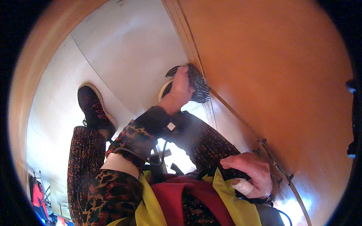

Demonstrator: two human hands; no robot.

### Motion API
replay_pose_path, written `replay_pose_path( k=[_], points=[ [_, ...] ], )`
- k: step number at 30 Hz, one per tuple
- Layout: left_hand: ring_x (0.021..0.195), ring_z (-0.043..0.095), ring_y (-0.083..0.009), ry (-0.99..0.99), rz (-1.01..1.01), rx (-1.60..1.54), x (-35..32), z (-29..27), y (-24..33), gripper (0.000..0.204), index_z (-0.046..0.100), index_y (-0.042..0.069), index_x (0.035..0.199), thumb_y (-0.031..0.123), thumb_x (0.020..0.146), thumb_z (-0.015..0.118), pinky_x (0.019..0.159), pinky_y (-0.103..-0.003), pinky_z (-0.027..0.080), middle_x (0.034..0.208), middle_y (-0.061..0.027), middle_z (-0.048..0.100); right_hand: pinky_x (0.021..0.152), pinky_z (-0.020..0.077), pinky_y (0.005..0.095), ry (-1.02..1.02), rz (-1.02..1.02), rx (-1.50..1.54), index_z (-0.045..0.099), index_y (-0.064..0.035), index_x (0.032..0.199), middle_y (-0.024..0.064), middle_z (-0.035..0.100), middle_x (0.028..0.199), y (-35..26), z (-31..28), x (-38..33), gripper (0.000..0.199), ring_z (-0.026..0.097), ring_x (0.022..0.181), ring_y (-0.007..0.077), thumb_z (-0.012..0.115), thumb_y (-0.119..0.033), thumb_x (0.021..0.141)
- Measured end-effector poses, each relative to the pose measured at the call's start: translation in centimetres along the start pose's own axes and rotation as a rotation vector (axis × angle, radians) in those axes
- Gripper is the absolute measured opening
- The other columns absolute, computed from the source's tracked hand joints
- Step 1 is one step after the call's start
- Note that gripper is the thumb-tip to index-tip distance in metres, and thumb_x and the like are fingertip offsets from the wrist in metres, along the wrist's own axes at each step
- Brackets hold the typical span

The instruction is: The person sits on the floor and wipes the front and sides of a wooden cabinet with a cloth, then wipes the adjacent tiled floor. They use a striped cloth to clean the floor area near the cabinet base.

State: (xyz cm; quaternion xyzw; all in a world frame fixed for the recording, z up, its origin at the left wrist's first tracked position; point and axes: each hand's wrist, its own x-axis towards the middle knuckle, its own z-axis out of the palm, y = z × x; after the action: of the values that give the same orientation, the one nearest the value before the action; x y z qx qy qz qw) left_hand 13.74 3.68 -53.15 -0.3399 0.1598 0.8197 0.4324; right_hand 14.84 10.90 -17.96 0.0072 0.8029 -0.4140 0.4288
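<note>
Far L, low down, a red garment [38, 195] hangs in the bkgd, small + blurry. Next, my L leg [75, 165] in dark speckled trousers, ending in a black shoe [91, 105] w/ pinkish laces, on the pale floor [117, 45], which has a thin seam running across it. My L arm comes up from the lower edge in a camo sleeve [137, 137], w/ a pale band [120, 164] nr the elbow and a small whitish square [171, 126] further along. My L hand [180, 90] is clamped on a dark striped cloth [200, 87], fingers partly hidden by it. Cloth is right at the edge of the big orange-brown panel [271, 75], ahead of me; can't tell how firmly it touches. My other shoe [166, 89] is half hidden behind that hand. Mid-bottom: red top [169, 196] btwn yellow vest edges [233, 199]. My R hand [252, 173] is well apart from the L, loosely curled over my R thigh [211, 147], digits apart, one wrapped in pale tape [243, 186]. Just beside it, a dark metal fitting [273, 160] lies along the panel; far R, a dark thing [353, 116], kind unclear
</note>
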Motion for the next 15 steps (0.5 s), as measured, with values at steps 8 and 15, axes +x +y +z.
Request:
replay_pose_path(
  k=[8,15],
  points=[
    [0.088,0.063,-0.0267,0.084,0.227,-0.273,-0.1,1.8,6.9,0.029,0.057,0.004,0.105,0.024,0.089,0.044,0.083,-0.039,0.052,0.094,-0.0110,0.065,0.084,0.0531,0.0392,-0.018,0.032,0.026,0.060,0.0027,0.120,0.0175,0.067,0.108,-0.2,-0.4,0.0,0.049,0.067,0.095,0.0319,0.076,-0.019,0.079],
    [0.099,0.060,-0.0246,-0.027,0.634,0.306,3.7,1.4,11.9,0.064,0.036,-0.001,0.140,0.005,0.079,0.054,0.086,-0.035,0.052,0.114,-0.0128,0.061,0.082,0.0518,0.0362,0.046,0.086,-0.008,0.062,0.0029,0.113,0.0159,0.069,0.100,-0.7,0.1,0.3,0.041,0.068,0.089,0.0289,0.065,-0.022,0.081]
  ],
)
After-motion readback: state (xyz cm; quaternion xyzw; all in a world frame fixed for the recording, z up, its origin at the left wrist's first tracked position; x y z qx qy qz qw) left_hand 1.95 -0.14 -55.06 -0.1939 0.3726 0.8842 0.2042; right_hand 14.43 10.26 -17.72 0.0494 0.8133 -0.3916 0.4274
